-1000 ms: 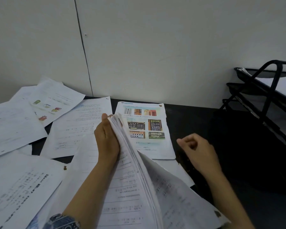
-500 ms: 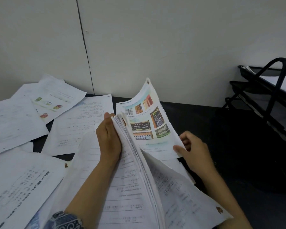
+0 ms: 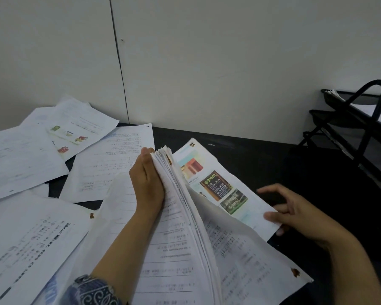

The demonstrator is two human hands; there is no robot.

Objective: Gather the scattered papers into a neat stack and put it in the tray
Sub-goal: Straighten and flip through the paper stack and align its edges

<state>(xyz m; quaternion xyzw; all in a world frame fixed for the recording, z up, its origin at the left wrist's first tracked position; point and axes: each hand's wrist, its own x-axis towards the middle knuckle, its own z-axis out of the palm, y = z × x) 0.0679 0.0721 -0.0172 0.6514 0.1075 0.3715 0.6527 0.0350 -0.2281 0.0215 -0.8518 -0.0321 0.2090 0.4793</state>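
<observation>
Our right hand (image 3: 295, 214) pinches the colour sheet (image 3: 216, 183) at its near right edge; its long axis runs up-left alongside the stack (image 3: 176, 216), which our left hand (image 3: 146, 183) grips upright just beside. The tray (image 3: 361, 119) stands far right.

Thin white matt paper forms the stack (image 3: 185, 216), its many sheet edges fanned and slightly ragged at the top corner. The colour-printed sheet (image 3: 220, 186) is paper too, with dense inked picture blocks and a faint sheen. Loose sheets (image 3: 106, 164) on the left are plain matt paper printed with fine black text; one (image 3: 75, 133) bears small coloured figures. The tabletop (image 3: 240, 150) is black and smooth, with a dull finish. The tray (image 3: 361, 119) is black metal, with a tubular frame and fine mesh walls. The wall (image 3: 229, 62) is smooth, matt and off-white. A patterned cloth cuff (image 3: 92, 291) covers the wrist.
</observation>
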